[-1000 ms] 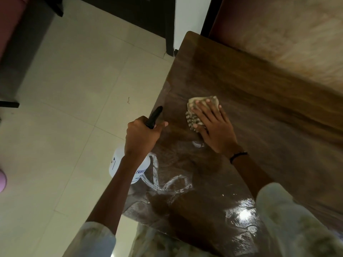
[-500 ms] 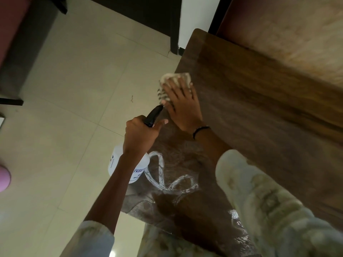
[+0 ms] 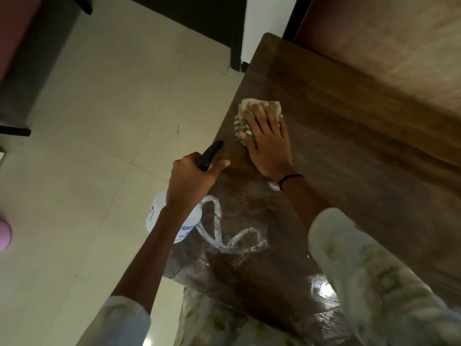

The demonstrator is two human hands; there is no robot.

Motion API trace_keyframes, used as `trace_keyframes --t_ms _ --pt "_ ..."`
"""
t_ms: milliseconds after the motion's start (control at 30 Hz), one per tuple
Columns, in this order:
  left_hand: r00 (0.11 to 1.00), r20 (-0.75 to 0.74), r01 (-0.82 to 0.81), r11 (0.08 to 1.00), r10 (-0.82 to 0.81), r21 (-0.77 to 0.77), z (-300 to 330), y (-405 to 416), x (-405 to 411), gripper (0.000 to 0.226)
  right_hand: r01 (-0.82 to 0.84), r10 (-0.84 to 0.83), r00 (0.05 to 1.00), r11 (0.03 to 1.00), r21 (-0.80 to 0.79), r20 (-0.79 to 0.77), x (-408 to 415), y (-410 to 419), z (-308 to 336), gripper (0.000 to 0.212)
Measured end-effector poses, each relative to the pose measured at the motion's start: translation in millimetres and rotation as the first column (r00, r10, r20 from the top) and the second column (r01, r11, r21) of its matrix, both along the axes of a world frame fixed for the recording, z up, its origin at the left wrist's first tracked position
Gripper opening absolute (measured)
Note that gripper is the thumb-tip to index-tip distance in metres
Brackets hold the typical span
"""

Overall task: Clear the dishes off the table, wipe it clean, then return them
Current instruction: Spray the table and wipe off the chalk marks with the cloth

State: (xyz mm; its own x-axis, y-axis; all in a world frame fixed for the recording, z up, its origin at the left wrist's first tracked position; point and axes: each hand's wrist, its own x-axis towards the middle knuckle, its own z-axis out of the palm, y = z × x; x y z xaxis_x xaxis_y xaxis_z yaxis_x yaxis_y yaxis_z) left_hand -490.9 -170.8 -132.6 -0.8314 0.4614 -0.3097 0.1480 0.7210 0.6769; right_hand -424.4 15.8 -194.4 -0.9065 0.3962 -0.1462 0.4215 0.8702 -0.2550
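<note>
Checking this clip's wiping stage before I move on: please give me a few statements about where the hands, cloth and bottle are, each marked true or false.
1. The right hand lies flat on a cloth on the table. True.
2. The left hand is empty. False: it grips a spray bottle with a black nozzle.
3. White streaks of cleaner show on the tabletop near the person. True.
4. Dishes stand on the table beside the cloth. False: no dishes are in view.
5. The cloth lies at the table's far right edge. False: it is near the left edge, beside the floor.
</note>
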Motion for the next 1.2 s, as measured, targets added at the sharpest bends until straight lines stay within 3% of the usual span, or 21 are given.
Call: trace_keyframes --t_ms 100,200,300,367,500,667,933,1033,1200 --pt "0.999 0.016 -0.048 0.999 0.048 -0.012 1 -1 10 0.036 -0.110 0.110 0.994 0.994 0.008 0.025 -11 -39 1 0.056" --pt "0.999 0.031 -0.043 0.999 0.043 -0.002 3 -1 23 0.042 -0.263 0.264 0.964 0.964 -0.042 0.019 19 -68 5 0.053" --pt "0.999 0.042 -0.033 0.999 0.033 -0.007 5 -2 36 0.041 -0.297 0.296 0.955 0.953 -0.059 -0.031 57 -51 3 0.049" --pt "0.999 0.040 -0.012 1.000 0.013 -0.012 5 -4 48 0.048 -0.241 0.241 0.971 0.971 0.001 -0.002 75 -22 0 0.051" --pt "0.996 0.090 -0.018 1.000 0.019 -0.010 5 -4 75 0.048 0.041 -0.041 0.999 0.999 -0.009 0.006 105 25 2 0.054" --pt "0.989 0.144 0.021 0.999 -0.017 -0.027 2 -5 110 0.043 0.261 -0.261 0.965 0.965 -0.035 0.003 161 14 5 0.054" --pt "0.975 0.216 0.088 0.984 -0.054 -0.153 4 -4 139 0.052 0.220 -0.218 0.975 0.974 -0.045 0.038 205 -19 6 0.055" --pt "0.975 0.215 0.088 0.987 -0.059 -0.131 3 -8 139 0.043 0.234 -0.233 0.972 0.971 -0.045 0.035 200 -20 4 0.055" --pt "0.983 0.181 0.008 0.995 0.010 -0.103 -1 -17 133 0.060 0.210 -0.209 0.978 0.975 -0.068 0.019 157 -36 4 0.055"
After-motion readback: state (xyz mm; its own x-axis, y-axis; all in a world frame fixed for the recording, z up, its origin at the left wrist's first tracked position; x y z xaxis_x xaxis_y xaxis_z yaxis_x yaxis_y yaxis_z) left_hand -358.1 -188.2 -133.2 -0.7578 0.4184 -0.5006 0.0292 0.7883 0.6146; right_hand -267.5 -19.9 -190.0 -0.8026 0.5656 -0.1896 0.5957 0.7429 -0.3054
